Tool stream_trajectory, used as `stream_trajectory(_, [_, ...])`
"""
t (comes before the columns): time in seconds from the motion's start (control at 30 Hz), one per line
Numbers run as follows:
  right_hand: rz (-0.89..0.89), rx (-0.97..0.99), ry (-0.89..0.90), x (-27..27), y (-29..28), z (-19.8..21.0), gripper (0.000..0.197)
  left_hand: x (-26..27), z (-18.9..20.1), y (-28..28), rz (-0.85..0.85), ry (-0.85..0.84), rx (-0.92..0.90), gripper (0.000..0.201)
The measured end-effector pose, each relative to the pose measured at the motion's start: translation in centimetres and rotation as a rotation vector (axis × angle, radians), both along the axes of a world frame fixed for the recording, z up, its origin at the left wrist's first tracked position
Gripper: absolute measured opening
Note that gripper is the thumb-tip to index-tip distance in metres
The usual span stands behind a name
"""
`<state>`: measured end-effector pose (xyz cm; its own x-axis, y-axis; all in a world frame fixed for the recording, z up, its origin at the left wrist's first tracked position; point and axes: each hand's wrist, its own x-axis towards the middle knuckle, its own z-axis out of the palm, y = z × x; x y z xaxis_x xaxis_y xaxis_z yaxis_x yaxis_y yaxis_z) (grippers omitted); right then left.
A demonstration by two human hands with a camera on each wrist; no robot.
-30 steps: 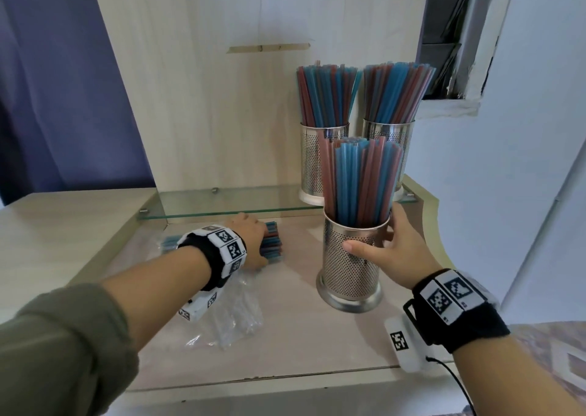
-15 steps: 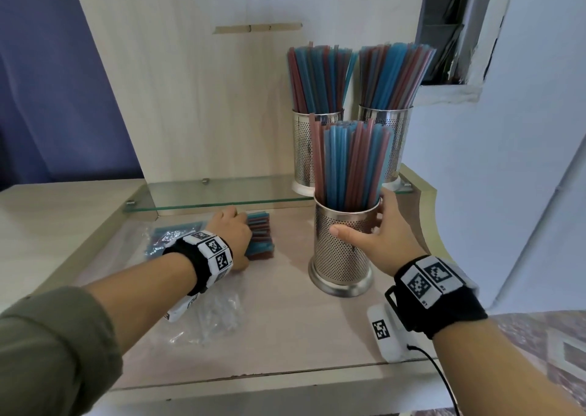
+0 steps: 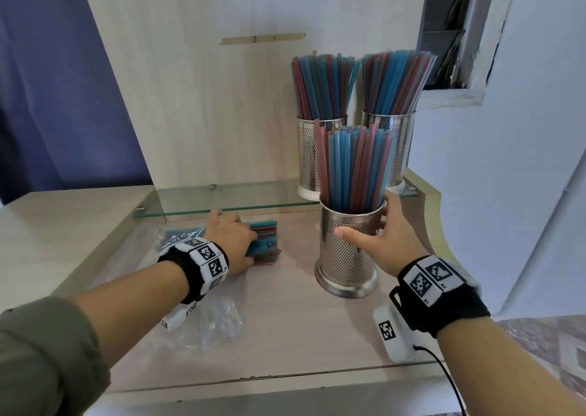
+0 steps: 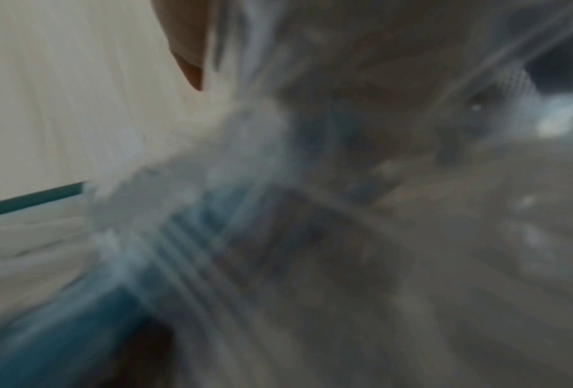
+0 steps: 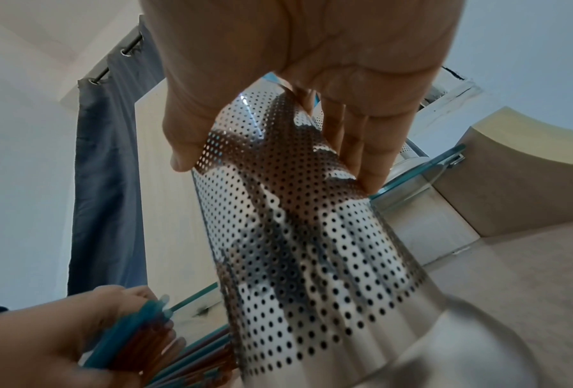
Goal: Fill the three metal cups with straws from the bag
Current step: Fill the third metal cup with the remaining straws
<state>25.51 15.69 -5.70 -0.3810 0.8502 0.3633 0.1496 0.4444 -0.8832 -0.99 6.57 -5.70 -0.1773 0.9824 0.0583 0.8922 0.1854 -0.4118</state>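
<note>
Three perforated metal cups hold red and blue straws. Two of them, the left cup and the right cup, stand on the glass shelf. The near cup stands on the wooden counter, and my right hand grips it near the rim, thumb in front and fingers behind. My left hand is curled round a bundle of loose straws lying at the mouth of the clear plastic bag. The left wrist view is blurred, showing only plastic and blue straws.
A wooden back panel rises behind the shelf. A blue curtain hangs at the left and a white wall is at the right. The counter's front edge lies close to me. Bare counter lies between bag and near cup.
The head view has shifted slightly. Both hands keep their places, the left on the straw bundle and the right on the near cup.
</note>
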Motion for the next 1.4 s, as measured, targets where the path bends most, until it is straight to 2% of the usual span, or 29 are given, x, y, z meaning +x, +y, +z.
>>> stream_trajectory(0.17, [-0.007,-0.010,0.003,-0.1,-0.1,0.1,0.100,0.0,1.0,-0.8,-0.062,-0.044,0.005,0.039])
stream_trajectory(0.27, [-0.011,-0.009,-0.007,-0.1,-0.1,0.1,0.098,0.4,2.4,-1.2,-0.149,-0.162,0.081,0.031])
stream_trajectory(0.33, [-0.013,-0.005,-0.007,0.0,-0.2,0.2,0.096,0.7,3.5,-1.6,-0.207,-0.306,0.166,0.031])
stream_trajectory(0.43, [-0.010,-0.007,0.001,-0.1,-0.2,0.1,0.096,0.9,5.3,-2.2,-0.316,-0.669,0.333,0.048])
stream_trajectory(0.53, [-0.014,0.001,-0.009,-0.2,-0.2,0.1,0.096,1.4,7.2,-2.8,-0.445,-0.953,0.492,0.037])
stream_trajectory(0.6, [-0.013,-0.001,-0.025,-0.2,-0.3,0.2,0.095,1.9,8.5,-3.1,-0.504,-1.030,0.599,0.019])
stream_trajectory(0.67, [-0.010,0.000,-0.033,-0.2,-0.5,0.4,0.094,2.5,9.9,-3.4,-0.520,-1.101,0.696,0.010])
stream_trajectory(0.8, [0.008,-0.006,-0.080,-0.2,-1.1,0.9,0.099,3.5,12.6,-4.5,-0.559,-1.273,0.816,0.023])
stream_trajectory(0.87, [-0.086,0.100,-0.110,-0.3,-1.4,1.1,0.109,4.1,13.8,-5.0,-0.583,-1.375,0.841,0.021])
stream_trajectory(0.93, [-0.312,0.255,-0.112,-0.7,-3.2,2.2,0.111,4.8,14.4,-5.3,-0.592,-1.491,0.824,0.018])
stream_trajectory(0.97, [-0.371,0.353,-0.035,-1.1,-4.6,2.8,0.101,5.4,14.5,-5.4,-0.586,-1.537,0.801,0.017])
stream_trajectory(1.0, [-0.340,0.444,0.054,-1.5,-6.1,3.6,0.088,6.1,14.5,-5.6,-0.572,-1.562,0.780,0.018])
stream_trajectory(1.07, [-0.120,0.503,0.095,-2.7,-8.7,4.7,0.073,7.5,14.1,-5.9,-0.536,-1.584,0.729,0.024])
stream_trajectory(1.17, [0.210,0.284,0.032,-4.5,-9.9,4.9,0.064,9.6,12.8,-6.3,-0.525,-1.637,0.532,0.026])
stream_trajectory(1.27, [0.358,0.141,0.112,-5.2,-9.7,4.5,0.025,10.2,11.3,-6.1,-0.537,-1.655,0.398,0.012])
stream_trajectory(1.3, [0.386,0.118,0.120,-5.2,-9.6,4.5,0.019,10.0,11.2,-6.0,-0.545,-1.668,0.372,0.014])
stream_trajectory(1.33, [0.381,0.100,0.109,-5.0,-9.4,4.2,0.022,9.5,11.2,-5.8,-0.544,-1.677,0.337,0.027])
stream_trajectory(1.4, [0.326,0.074,0.089,-4.5,-9.2,3.7,0.030,7.8,11.1,-4.9,-0.492,-1.647,0.295,0.074])
